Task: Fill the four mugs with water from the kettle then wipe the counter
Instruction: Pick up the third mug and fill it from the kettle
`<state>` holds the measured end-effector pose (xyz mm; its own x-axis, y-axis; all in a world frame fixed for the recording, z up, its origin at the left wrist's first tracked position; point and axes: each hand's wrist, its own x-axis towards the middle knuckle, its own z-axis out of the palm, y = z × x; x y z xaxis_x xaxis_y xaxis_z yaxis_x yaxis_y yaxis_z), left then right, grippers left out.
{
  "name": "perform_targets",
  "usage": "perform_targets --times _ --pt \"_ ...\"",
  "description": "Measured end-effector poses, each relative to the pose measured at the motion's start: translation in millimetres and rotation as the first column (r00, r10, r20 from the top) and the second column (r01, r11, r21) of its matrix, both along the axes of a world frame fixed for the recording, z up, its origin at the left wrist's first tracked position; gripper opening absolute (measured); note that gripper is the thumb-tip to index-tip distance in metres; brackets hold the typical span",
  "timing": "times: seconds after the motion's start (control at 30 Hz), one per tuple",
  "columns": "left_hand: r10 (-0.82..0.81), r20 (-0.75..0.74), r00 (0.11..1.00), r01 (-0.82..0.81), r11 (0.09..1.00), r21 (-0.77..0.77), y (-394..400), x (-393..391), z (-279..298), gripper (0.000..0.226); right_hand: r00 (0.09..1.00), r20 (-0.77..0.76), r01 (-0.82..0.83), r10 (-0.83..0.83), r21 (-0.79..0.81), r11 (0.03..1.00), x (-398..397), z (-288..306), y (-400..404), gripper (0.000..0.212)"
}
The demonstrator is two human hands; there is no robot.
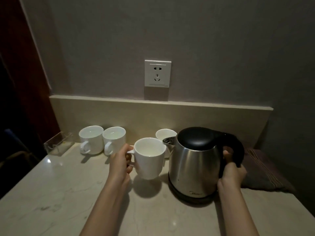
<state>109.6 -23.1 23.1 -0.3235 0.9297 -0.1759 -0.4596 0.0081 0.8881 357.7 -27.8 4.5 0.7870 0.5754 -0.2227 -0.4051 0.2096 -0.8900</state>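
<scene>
My left hand (121, 163) grips the handle of a white mug (149, 160) and holds it lifted above the marble counter (59, 193), just left of the kettle's spout. The steel kettle (196, 163) with a black lid stands on its base, and my right hand (232, 171) is curled round its black handle. Two white mugs (92, 139) (114, 139) stand side by side at the back left with water in them. Behind the spout, a further white mug (166, 135) is partly hidden. A folded brownish cloth (265, 172) lies right of the kettle.
A clear plastic holder (58, 146) stands at the counter's back left corner. A wall socket (157, 73) sits above the low backsplash (153, 114). A dark red panel borders the left side.
</scene>
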Motion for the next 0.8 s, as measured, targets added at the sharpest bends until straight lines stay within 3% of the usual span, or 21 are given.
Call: perform_targets --times 0.1,0.3,0.47,0.8 --pt "0.003 0.018 1.000 -0.002 1.000 -0.020 -2 -8 -4 0.045 0.997 0.081 -0.019 0.018 0.013 1.000 -5 8 4 0.004" --pt "0.009 0.020 1.000 -0.008 0.999 -0.038 -2 -26 -12 0.030 0.967 0.243 -0.111 0.076 0.134 0.985 -14 29 13 0.026" --pt "0.031 0.020 0.999 -0.030 0.999 -0.042 -1 -37 -16 0.025 0.873 0.469 -0.264 0.131 0.229 0.937 -24 69 24 0.031" --pt "0.088 0.042 0.995 -0.086 0.996 -0.035 1 -53 -15 0.029 0.683 0.715 -0.352 0.148 0.144 0.925 -40 108 37 0.030"
